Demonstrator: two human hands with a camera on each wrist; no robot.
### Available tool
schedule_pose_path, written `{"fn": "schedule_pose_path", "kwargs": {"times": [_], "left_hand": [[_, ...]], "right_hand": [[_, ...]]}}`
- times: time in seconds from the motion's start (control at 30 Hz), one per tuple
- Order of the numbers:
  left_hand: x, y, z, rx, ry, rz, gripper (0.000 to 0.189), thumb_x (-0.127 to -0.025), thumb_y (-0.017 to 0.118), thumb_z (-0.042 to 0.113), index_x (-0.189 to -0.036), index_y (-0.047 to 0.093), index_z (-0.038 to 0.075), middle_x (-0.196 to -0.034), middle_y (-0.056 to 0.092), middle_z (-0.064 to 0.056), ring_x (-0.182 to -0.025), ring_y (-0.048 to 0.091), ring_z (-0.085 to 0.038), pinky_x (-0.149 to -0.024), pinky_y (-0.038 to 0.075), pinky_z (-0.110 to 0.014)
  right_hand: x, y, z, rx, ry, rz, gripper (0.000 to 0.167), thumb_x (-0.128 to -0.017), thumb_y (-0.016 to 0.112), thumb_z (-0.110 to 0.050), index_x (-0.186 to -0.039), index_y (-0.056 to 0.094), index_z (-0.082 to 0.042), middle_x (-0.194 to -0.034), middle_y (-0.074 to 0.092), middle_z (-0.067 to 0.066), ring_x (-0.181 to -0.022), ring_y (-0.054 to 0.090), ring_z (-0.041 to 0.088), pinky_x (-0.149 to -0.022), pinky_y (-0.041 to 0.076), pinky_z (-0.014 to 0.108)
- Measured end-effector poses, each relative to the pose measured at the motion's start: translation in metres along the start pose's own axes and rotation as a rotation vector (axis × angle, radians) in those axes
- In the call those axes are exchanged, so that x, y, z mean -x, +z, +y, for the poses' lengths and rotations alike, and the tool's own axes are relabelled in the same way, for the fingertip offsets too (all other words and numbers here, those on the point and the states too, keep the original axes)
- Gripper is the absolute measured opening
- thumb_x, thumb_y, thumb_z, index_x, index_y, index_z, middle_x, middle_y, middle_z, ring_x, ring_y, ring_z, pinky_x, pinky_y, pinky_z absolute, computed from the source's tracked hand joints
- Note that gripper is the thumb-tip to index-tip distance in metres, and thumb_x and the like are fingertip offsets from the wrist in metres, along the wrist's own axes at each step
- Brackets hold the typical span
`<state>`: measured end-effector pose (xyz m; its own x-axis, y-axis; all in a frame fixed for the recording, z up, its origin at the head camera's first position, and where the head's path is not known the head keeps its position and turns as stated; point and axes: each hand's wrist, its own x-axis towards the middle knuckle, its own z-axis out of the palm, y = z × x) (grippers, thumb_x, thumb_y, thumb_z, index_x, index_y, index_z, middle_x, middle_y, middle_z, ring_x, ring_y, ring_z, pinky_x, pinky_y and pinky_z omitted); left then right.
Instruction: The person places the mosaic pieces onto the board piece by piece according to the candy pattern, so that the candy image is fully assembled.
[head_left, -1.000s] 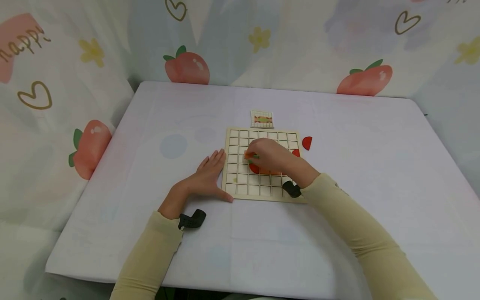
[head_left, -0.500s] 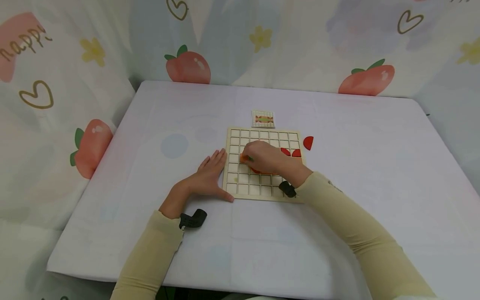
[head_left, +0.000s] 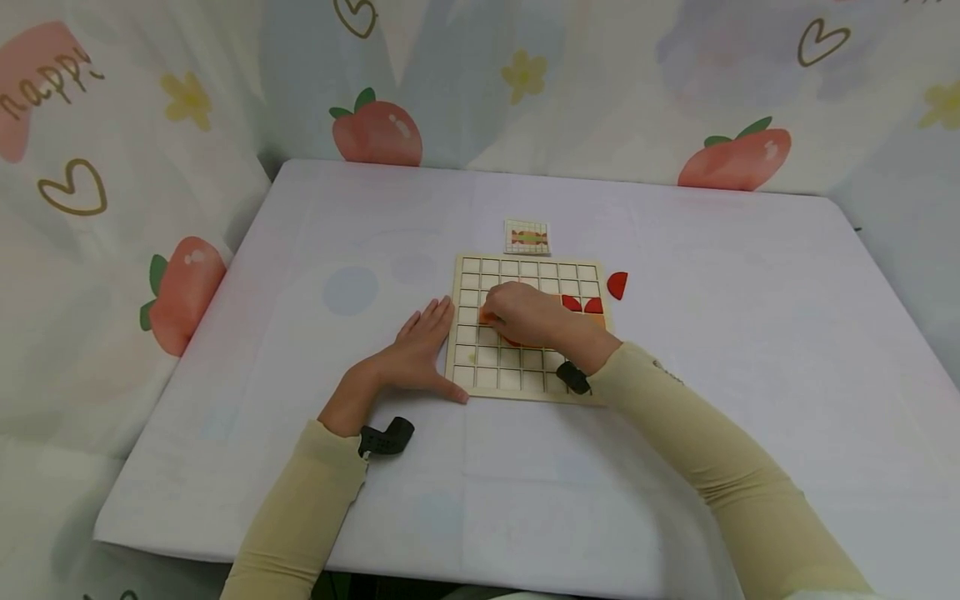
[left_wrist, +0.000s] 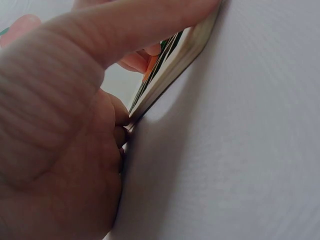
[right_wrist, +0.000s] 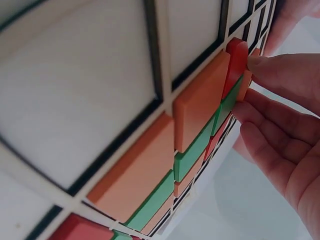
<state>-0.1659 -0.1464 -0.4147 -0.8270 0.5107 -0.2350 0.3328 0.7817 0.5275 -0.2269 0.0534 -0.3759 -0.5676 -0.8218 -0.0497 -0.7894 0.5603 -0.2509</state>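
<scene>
A wooden grid board (head_left: 510, 379) lies on the white table. My left hand (head_left: 422, 343) rests flat against its left edge, fingers straight, thumb along the front edge; the left wrist view shows that thumb (left_wrist: 150, 25) on the board's side (left_wrist: 186, 50). My right hand (head_left: 492, 316) reaches over the board's middle and pinches a small orange piece (right_wrist: 244, 86) at the left end of a row of orange tiles (right_wrist: 200, 105), green tiles (right_wrist: 192, 157) and a red piece (right_wrist: 236, 59). Two red pieces (head_left: 582, 304) sit in cells right of the hand.
A small pattern card (head_left: 527, 237) lies just behind the board. A loose red half-disc (head_left: 617, 285) sits on the table off the board's right edge. Printed fabric with strawberries hangs around the table. Black wrist cameras (head_left: 384, 437) are strapped to both arms.
My right hand has shifted a little left across the board with the orange piece, uncovering the two red pieces on the right. The left hand has stayed put.
</scene>
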Motion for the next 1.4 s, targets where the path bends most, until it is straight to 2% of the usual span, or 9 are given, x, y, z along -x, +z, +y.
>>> {"fn": "schedule_pose_path", "kwargs": {"times": [0.67,0.77,0.9,0.97,1.07,1.27,1.4], "left_hand": [[0.001,0.000,0.002,-0.006,-0.007,-0.002,0.128,-0.065,0.074,0.059,-0.145,-0.008,0.002,-0.152,-0.011,-0.009,-0.136,-0.016,-0.018,-0.107,-0.007,-0.038],[0.001,0.000,0.002,-0.002,-0.006,0.002,0.128,-0.065,0.074,0.059,-0.145,-0.008,0.002,-0.152,-0.011,-0.009,-0.136,-0.016,-0.018,-0.107,-0.007,-0.038],[0.001,0.000,0.002,0.001,-0.007,0.003,0.128,-0.065,0.073,0.059,-0.145,-0.007,0.002,-0.152,-0.011,-0.010,-0.136,-0.016,-0.019,-0.107,-0.007,-0.039],[0.000,0.000,0.003,0.000,-0.010,0.001,0.128,-0.064,0.074,0.059,-0.145,-0.008,0.002,-0.152,-0.011,-0.010,-0.136,-0.016,-0.018,-0.107,-0.007,-0.039],[0.000,0.001,0.003,-0.006,-0.022,-0.004,0.129,-0.064,0.074,0.060,-0.146,-0.008,0.003,-0.152,-0.011,-0.009,-0.136,-0.016,-0.018,-0.107,-0.007,-0.039],[0.000,0.001,0.003,-0.011,-0.047,-0.009,0.130,-0.063,0.075,0.060,-0.146,-0.008,0.004,-0.152,-0.011,-0.008,-0.136,-0.017,-0.017,-0.107,-0.007,-0.038],[-0.001,0.002,0.003,-0.004,-0.032,-0.007,0.130,-0.062,0.074,0.060,-0.146,-0.008,0.003,-0.152,-0.011,-0.009,-0.136,-0.017,-0.018,-0.107,-0.007,-0.039]], "right_hand": [[0.001,-0.002,-0.002,0.009,-0.002,0.002,0.006,-0.084,0.064,-0.001,-0.082,0.069,-0.003,-0.078,0.057,0.004,-0.075,0.054,0.018,-0.071,0.046,0.030],[0.002,-0.005,-0.002,-0.003,0.017,0.000,0.007,-0.085,0.064,-0.002,-0.088,0.070,-0.003,-0.083,0.060,0.005,-0.079,0.056,0.019,-0.075,0.046,0.031],[0.008,-0.013,0.000,-0.049,0.090,-0.016,0.020,-0.086,0.063,-0.004,-0.105,0.067,0.001,-0.100,0.062,0.010,-0.094,0.057,0.023,-0.083,0.046,0.033],[0.013,-0.018,0.004,-0.061,0.125,-0.017,0.023,-0.086,0.063,-0.004,-0.108,0.066,0.002,-0.105,0.062,0.012,-0.098,0.056,0.025,-0.084,0.046,0.035],[0.020,-0.022,0.012,-0.064,0.162,-0.005,0.022,-0.086,0.061,-0.002,-0.107,0.066,0.002,-0.106,0.062,0.013,-0.100,0.056,0.026,-0.085,0.045,0.036],[0.030,-0.025,0.024,-0.096,0.146,0.033,0.019,-0.088,0.057,-0.002,-0.103,0.067,0.002,-0.104,0.063,0.014,-0.100,0.056,0.028,-0.085,0.045,0.039],[0.038,-0.027,0.029,-0.108,0.204,0.038,0.024,-0.087,0.060,-0.003,-0.109,0.064,0.004,-0.109,0.060,0.016,-0.105,0.054,0.030,-0.087,0.044,0.041]]}}
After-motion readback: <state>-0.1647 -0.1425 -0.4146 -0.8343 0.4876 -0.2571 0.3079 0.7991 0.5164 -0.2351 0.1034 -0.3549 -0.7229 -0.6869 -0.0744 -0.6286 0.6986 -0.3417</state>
